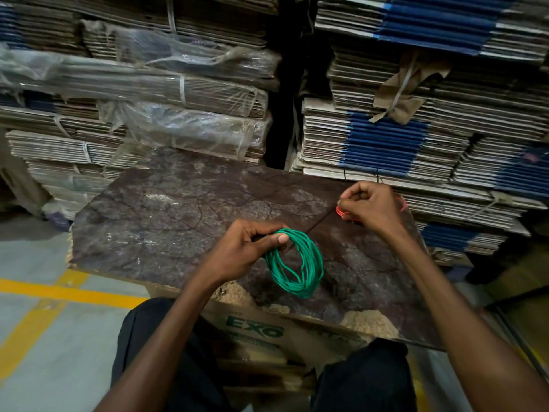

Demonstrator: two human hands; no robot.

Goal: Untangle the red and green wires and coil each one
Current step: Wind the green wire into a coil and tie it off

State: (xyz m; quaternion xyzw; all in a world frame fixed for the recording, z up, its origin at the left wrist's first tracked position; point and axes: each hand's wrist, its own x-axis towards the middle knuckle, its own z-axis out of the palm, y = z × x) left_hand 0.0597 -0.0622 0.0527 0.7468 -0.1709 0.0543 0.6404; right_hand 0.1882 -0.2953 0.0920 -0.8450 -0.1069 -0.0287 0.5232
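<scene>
The left hand pinched the coiled green wire above the counter. The right hand, well apart, was curled around the red wire.

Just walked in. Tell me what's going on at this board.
A person sits at a worn dark board laid over a cardboard box, sorting two wires. The left hand pinches a green wire already wound into a coil that hangs from the fingers. The right hand is closed around a red wire, mostly hidden in the fist, so how far it is coiled cannot be told. The two wires are apart, no longer tangled.
</scene>
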